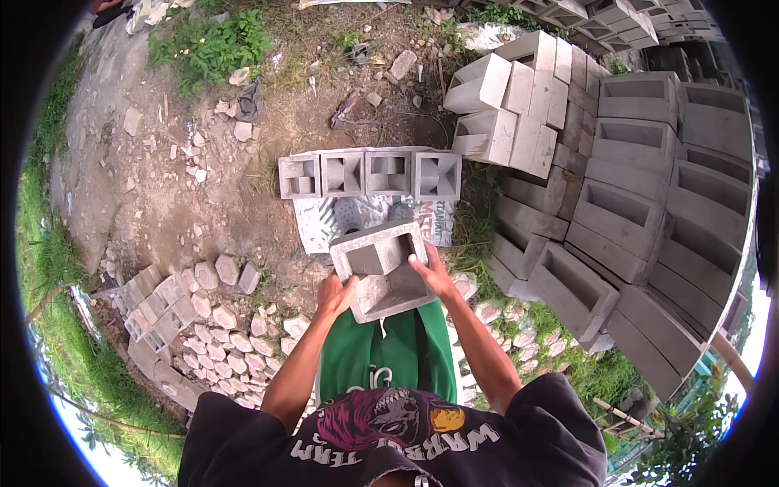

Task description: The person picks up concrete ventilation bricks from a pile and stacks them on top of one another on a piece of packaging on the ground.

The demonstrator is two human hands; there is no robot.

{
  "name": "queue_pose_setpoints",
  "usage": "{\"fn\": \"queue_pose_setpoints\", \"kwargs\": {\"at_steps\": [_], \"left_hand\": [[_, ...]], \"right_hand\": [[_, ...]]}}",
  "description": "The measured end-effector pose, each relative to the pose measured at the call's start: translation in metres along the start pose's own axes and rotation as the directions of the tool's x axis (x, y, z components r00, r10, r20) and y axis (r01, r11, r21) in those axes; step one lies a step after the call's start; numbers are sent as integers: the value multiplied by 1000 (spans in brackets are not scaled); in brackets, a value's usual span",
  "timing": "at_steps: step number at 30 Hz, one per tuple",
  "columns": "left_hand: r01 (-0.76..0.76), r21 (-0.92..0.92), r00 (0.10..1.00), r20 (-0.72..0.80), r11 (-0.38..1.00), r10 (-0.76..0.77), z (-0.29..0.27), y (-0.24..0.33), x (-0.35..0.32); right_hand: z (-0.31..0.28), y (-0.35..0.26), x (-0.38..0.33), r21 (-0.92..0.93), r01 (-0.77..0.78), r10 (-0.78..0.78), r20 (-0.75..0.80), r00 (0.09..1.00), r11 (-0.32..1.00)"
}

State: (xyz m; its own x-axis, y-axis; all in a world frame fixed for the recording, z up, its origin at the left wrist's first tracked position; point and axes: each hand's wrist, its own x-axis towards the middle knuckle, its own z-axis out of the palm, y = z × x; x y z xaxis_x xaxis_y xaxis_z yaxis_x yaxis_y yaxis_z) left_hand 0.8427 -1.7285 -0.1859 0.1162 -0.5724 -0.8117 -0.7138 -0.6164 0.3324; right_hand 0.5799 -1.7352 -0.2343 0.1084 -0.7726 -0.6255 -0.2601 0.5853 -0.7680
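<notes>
A grey concrete ventilation block (391, 294) is held in front of my green shorts, slightly tilted, its hollow face with a slanted inner piece turned up. My left hand (336, 295) grips its left side, thumb on the rim. On the right side my right hand (433, 274) is closed round the edge, thumb over the rim. Just beyond, a row of several similar concrete blocks (304, 193) stands side by side on the ground. A white printed sack (316, 228) lies flat between that row and me, with my grey clog (348, 216) on it.
Tall stacks of hollow concrete blocks (621, 207) rise on the right. Pale hexagonal pavers (223, 341) lie to the left and behind my legs, near a small pile of grey bricks (158, 307). Stones and rubbish (243, 130) litter the dirt ahead, beside a green bush (213, 53).
</notes>
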Motion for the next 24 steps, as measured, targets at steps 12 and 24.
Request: {"fn": "queue_pose_setpoints", "kwargs": {"at_steps": [12,24], "left_hand": [[59,158,980,181,986,-88,98,-48,325],[-27,172,997,71,985,15,127,-62,503]], "right_hand": [[76,206,239,-252,-297,163,-444,881,921],[81,267,399,-257,-261,116,-470,875,930]]}}
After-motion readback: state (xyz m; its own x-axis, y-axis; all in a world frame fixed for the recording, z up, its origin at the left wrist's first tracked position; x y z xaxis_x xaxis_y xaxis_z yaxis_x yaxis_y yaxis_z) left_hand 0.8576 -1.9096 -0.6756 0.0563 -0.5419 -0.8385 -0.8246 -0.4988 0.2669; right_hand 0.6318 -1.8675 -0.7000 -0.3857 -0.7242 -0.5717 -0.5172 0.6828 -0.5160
